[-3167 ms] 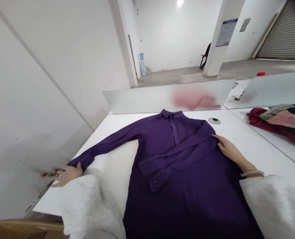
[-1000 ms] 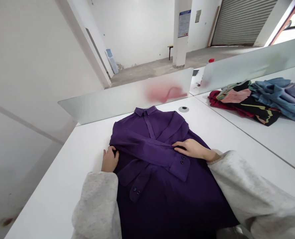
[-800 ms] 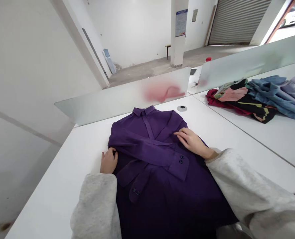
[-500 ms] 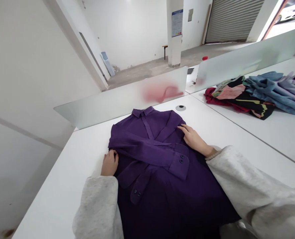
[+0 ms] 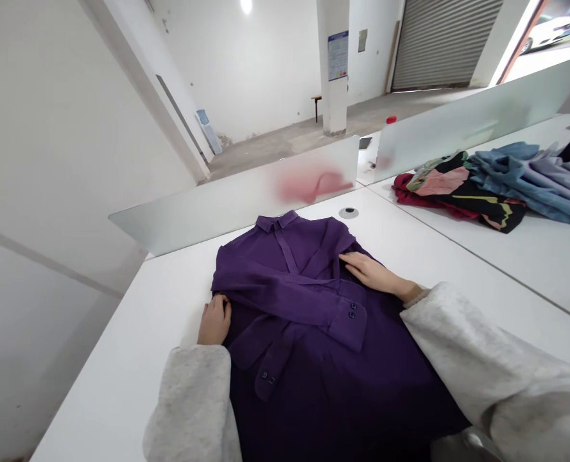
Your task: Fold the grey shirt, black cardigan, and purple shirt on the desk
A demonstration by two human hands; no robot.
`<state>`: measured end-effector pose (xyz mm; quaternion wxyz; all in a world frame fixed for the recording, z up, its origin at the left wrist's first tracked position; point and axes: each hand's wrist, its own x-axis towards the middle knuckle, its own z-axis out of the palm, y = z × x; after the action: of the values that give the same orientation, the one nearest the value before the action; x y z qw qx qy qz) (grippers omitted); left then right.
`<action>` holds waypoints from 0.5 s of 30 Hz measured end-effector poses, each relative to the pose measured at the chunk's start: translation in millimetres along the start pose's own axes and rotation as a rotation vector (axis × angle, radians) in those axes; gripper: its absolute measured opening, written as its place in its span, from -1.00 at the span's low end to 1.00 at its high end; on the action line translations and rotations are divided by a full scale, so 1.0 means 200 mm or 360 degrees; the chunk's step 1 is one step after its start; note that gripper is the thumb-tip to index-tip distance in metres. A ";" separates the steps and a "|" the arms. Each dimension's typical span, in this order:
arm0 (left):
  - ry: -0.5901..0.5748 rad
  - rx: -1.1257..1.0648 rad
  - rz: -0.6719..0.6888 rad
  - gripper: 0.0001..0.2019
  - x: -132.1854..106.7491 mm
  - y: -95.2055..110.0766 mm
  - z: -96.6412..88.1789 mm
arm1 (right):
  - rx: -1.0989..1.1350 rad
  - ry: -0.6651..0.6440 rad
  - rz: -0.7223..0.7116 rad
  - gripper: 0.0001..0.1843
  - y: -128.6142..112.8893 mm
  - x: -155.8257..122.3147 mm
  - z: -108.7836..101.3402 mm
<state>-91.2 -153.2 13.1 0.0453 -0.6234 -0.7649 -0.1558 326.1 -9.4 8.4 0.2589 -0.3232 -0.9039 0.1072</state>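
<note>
A purple long-sleeved shirt [image 5: 304, 378] lies spread on the white table, collar pointing away from me. Both sleeves are folded across its front, and the buttoned cuffs rest over the middle. At the shirt's left edge, just below the shoulder, my left hand [image 5: 214, 319] has its fingers curled and closed on the fabric; the fingertips are partly hidden. My right hand [image 5: 372, 273] lies on the right side of the shirt with fingers stretched out, their tips against the folded sleeve [image 5: 330, 247]. Its thumb is out of sight.
A pile of crumpled clothes [image 5: 516, 179] lies on the adjoining table at the right. Frosted dividers [image 5: 208, 208] stand along the back edge, with a blurred red shape behind one. A round cable grommet [image 5: 348, 212] is set into the white table [image 5: 121, 359].
My right hand has slid slightly inward and down, and the edge of the right sleeve has shifted inward with its fingertips. My left hand stays at the left edge. The view has tilted slightly.
</note>
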 end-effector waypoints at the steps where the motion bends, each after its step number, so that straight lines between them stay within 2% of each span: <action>1: 0.0002 -0.0003 0.0001 -0.90 0.00 0.00 0.00 | -0.0008 -0.0035 -0.0099 -0.63 0.02 0.00 0.01; 3: 0.0008 -0.0006 -0.0002 -0.91 0.00 0.00 0.00 | -0.0071 -0.0106 -0.0209 -0.67 0.05 0.01 0.03; 10: 0.0031 -0.0020 0.0018 -0.90 0.00 0.00 0.00 | -0.0216 -0.0236 -0.0327 -0.70 0.15 0.15 0.01; 15: 0.0109 -0.0067 0.0074 -0.86 -0.01 0.04 -0.06 | -0.0188 -0.0130 -0.0275 -0.68 0.22 0.26 0.03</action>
<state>-85.4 -156.8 25.8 0.0620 -0.6360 -0.7448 -0.1920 313.2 57.1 8.3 0.2105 -0.2542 -0.9429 0.0440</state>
